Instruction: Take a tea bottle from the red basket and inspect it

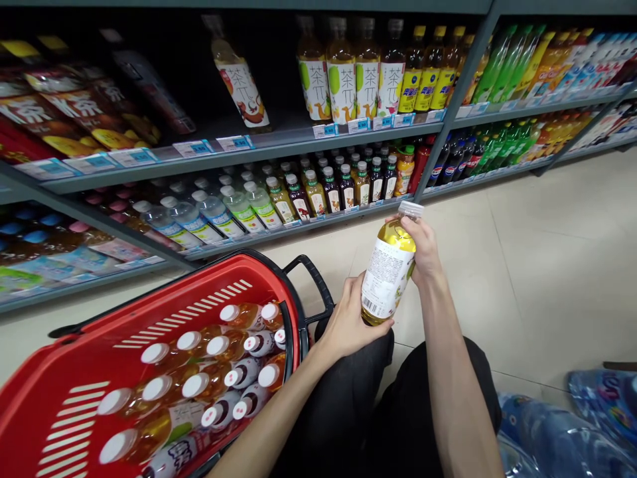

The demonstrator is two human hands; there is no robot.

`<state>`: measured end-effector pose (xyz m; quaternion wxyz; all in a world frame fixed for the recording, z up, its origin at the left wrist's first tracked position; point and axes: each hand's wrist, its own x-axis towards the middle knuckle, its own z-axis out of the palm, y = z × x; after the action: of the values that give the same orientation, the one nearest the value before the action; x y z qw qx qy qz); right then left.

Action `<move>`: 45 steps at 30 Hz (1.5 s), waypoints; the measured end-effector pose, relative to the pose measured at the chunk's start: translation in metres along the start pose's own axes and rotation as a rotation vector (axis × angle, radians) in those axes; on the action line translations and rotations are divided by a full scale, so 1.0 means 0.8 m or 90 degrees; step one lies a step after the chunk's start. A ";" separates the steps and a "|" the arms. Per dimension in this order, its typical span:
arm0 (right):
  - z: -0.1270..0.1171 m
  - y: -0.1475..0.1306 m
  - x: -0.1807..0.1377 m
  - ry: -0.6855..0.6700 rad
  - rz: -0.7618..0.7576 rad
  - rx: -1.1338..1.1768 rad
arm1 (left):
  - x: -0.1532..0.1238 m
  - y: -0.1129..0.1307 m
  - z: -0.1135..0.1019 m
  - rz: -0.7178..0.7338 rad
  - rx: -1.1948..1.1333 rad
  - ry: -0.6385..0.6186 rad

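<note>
Between my two hands is a bottle of yellow tea (388, 272) with a clear cap, tilted, its white text label and barcode facing me. My left hand (348, 318) wraps the lower end of the bottle. Near the neck, my right hand (421, 245) grips the upper part from the right side. Left of my knees stands a red shopping basket (164, 305) with a black rim and handle. Inside it are several bottles with white caps (196, 385), some holding amber drink, others dark with white labels.
Ahead, a grey shelf (279, 143) carries rows of drinks, including similar tea bottles (341, 79) on its upper level and small juice bottles (328, 189) below. Large clear water bottles (557, 431) lie at the lower right. Pale floor tiles (537, 265) stretch to the right.
</note>
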<state>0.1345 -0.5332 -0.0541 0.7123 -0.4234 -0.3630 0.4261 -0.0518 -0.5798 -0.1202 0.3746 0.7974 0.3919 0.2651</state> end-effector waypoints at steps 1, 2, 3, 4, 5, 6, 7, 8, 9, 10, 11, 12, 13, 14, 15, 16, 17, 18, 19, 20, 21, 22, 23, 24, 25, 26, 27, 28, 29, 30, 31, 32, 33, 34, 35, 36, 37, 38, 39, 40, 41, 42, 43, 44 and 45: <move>0.000 -0.001 -0.001 -0.003 0.000 -0.006 | 0.000 0.000 0.000 0.001 -0.002 0.004; 0.000 -0.001 -0.001 -0.006 0.001 -0.009 | 0.001 -0.001 -0.001 0.004 -0.005 0.008; 0.000 -0.002 -0.001 -0.008 0.002 -0.006 | 0.001 -0.001 -0.001 0.009 -0.008 0.013; 0.000 -0.002 -0.001 -0.009 0.004 0.005 | 0.002 -0.002 -0.001 0.013 -0.010 0.017; 0.000 -0.002 0.000 -0.011 0.009 0.023 | 0.002 -0.002 -0.001 0.015 -0.011 0.020; 0.000 -0.002 0.000 -0.011 0.014 0.045 | 0.003 -0.003 -0.001 0.015 -0.012 0.020; 0.000 -0.002 0.001 -0.011 0.020 0.066 | 0.003 -0.003 -0.001 0.014 -0.013 0.019; -0.001 -0.002 0.001 -0.014 0.025 0.084 | 0.004 -0.003 -0.001 0.012 -0.015 0.018; -0.001 -0.002 0.002 -0.018 0.029 0.094 | 0.004 -0.004 -0.001 0.011 -0.018 0.017; -0.001 -0.001 0.002 -0.025 0.031 0.097 | 0.004 -0.004 -0.001 0.010 -0.021 0.017; -0.002 -0.001 0.002 -0.031 0.031 0.095 | 0.005 -0.005 -0.001 0.012 -0.025 0.017; -0.002 0.000 0.001 -0.038 0.032 0.090 | 0.005 -0.005 -0.001 0.015 -0.029 0.019; -0.002 0.000 0.001 -0.045 0.035 0.086 | 0.005 -0.007 -0.001 0.018 -0.035 0.021; -0.002 0.000 0.000 -0.050 0.037 0.084 | 0.005 -0.009 -0.001 0.018 -0.044 0.021; -0.001 0.000 0.000 -0.053 0.040 0.087 | 0.006 -0.011 -0.001 0.017 -0.058 0.017; -0.001 0.000 -0.001 -0.055 0.043 0.092 | 0.006 -0.013 -0.001 0.013 -0.078 0.009; -0.001 0.000 -0.002 -0.057 0.046 0.097 | 0.007 -0.016 -0.001 0.007 -0.100 -0.002; 0.000 -0.001 -0.002 -0.062 0.051 0.102 | 0.007 -0.018 -0.002 -0.001 -0.126 -0.015; 0.000 -0.002 -0.002 -0.067 0.057 0.106 | 0.008 -0.020 -0.002 -0.008 -0.149 -0.029; 0.000 -0.003 -0.002 -0.072 0.064 0.109 | 0.008 -0.022 -0.003 -0.014 -0.170 -0.040; 0.000 -0.004 -0.002 -0.073 0.071 0.113 | 0.009 -0.022 -0.003 -0.018 -0.185 -0.047; 0.000 -0.004 -0.001 -0.070 0.075 0.118 | 0.009 -0.022 -0.004 -0.019 -0.194 -0.054; 0.000 -0.005 -0.001 -0.063 0.076 0.125 | 0.010 -0.021 -0.005 -0.018 -0.197 -0.059; 0.001 -0.004 0.000 -0.054 0.075 0.133 | 0.010 -0.020 -0.006 -0.017 -0.196 -0.063; 0.001 -0.004 0.001 -0.044 0.072 0.142 | 0.010 -0.018 -0.007 -0.017 -0.191 -0.067; 0.001 -0.003 0.001 -0.036 0.071 0.151 | 0.010 -0.016 -0.008 -0.019 -0.183 -0.072; 0.002 -0.002 0.002 -0.029 0.070 0.158 | 0.010 -0.014 -0.009 -0.021 -0.176 -0.079; 0.002 0.000 0.002 -0.024 0.071 0.161 | 0.009 -0.012 -0.010 -0.025 -0.169 -0.086; 0.003 0.001 0.003 -0.019 0.071 0.159 | 0.009 -0.011 -0.010 -0.028 -0.161 -0.093; 0.003 0.002 0.004 -0.016 0.072 0.154 | 0.008 -0.010 -0.010 -0.030 -0.152 -0.098; 0.003 0.004 0.005 -0.014 0.073 0.147 | 0.008 -0.010 -0.009 -0.030 -0.143 -0.100; 0.003 0.005 0.005 -0.013 0.074 0.138 | 0.007 -0.009 -0.009 -0.026 -0.135 -0.096; 0.003 0.006 0.006 -0.011 0.074 0.128 | 0.007 -0.009 -0.008 -0.020 -0.128 -0.087; 0.003 0.008 0.007 -0.008 0.069 0.118 | 0.007 -0.010 -0.007 -0.011 -0.124 -0.072; 0.003 0.009 0.007 -0.006 0.061 0.107 | 0.006 -0.010 -0.006 -0.002 -0.123 -0.056; 0.003 0.010 0.008 -0.006 0.051 0.096 | 0.006 -0.010 -0.005 0.006 -0.124 -0.040; 0.003 0.010 0.008 -0.008 0.038 0.084 | 0.006 -0.011 -0.004 0.012 -0.124 -0.025; 0.003 0.010 0.007 -0.013 0.023 0.072 | 0.007 -0.012 -0.002 0.016 -0.121 -0.013; 0.003 0.010 0.007 -0.019 0.009 0.056 | 0.007 -0.012 -0.001 0.019 -0.116 -0.003; 0.003 0.009 0.006 -0.020 -0.003 0.038 | 0.007 -0.013 0.000 0.020 -0.108 0.007; 0.004 0.008 0.005 -0.017 -0.013 0.018 | 0.007 -0.014 0.001 0.022 -0.100 0.018; 0.005 0.007 0.004 -0.009 -0.022 -0.003 | 0.008 -0.015 0.001 0.022 -0.093 0.027; 0.005 0.006 0.003 0.002 -0.028 -0.023 | 0.008 -0.016 0.002 0.022 -0.087 0.034; 0.006 0.005 0.002 0.014 -0.033 -0.040 | 0.008 -0.016 0.002 0.022 -0.082 0.040; 0.006 0.005 0.002 0.023 -0.036 -0.053 | 0.008 -0.017 0.002 0.022 -0.078 0.043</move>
<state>0.1296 -0.5296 -0.0554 0.7122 -0.4501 -0.3793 0.3824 -0.0530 -0.5699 -0.1311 0.4048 0.7703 0.3734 0.3216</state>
